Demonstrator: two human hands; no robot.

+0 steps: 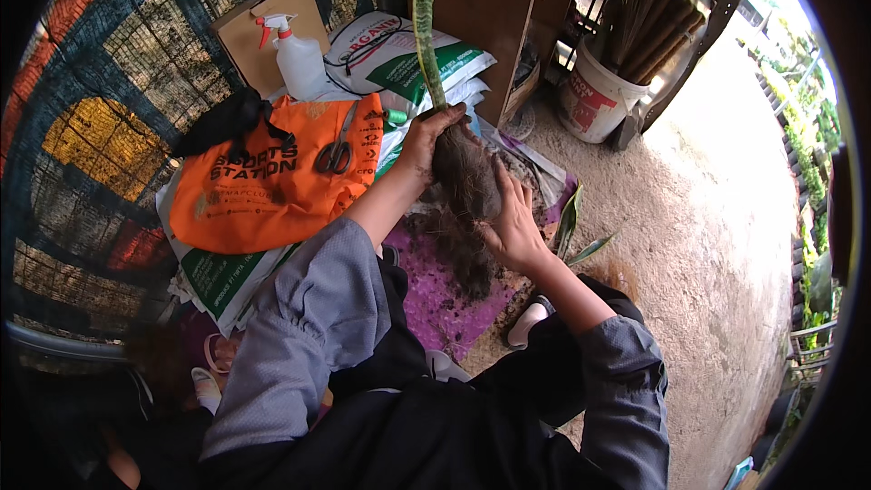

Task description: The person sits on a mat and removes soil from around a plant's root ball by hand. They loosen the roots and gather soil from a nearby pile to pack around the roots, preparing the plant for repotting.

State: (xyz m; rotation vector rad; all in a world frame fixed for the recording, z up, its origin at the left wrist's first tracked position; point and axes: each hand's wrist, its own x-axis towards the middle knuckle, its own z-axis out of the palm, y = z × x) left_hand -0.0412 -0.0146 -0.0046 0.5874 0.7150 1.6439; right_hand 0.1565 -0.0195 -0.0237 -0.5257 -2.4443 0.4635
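A snake plant [426, 41] with a single tall, yellow-edged leaf stands nearly upright in front of me. My left hand [430, 139], soiled with dirt, grips it at the leaf's base and upper root ball. Fine roots and dark soil make up the root ball [469, 177], which hangs below. Against its right side my right hand [514, 218] is pressed, fingers along the soil. Loose dark soil [469, 272] lies underneath on a purple plastic sheet [425, 306]. Another variegated plant [570, 221] lies beside my right wrist.
At left, an orange bag [272, 197] with scissors [333, 156] on it rests on printed sacks [218, 279]. Behind stand a spray bottle [301, 64] and a cardboard box [286, 3]. A white bucket [592, 95] holds brooms at back right. Another person's foot [206, 384] shows lower left.
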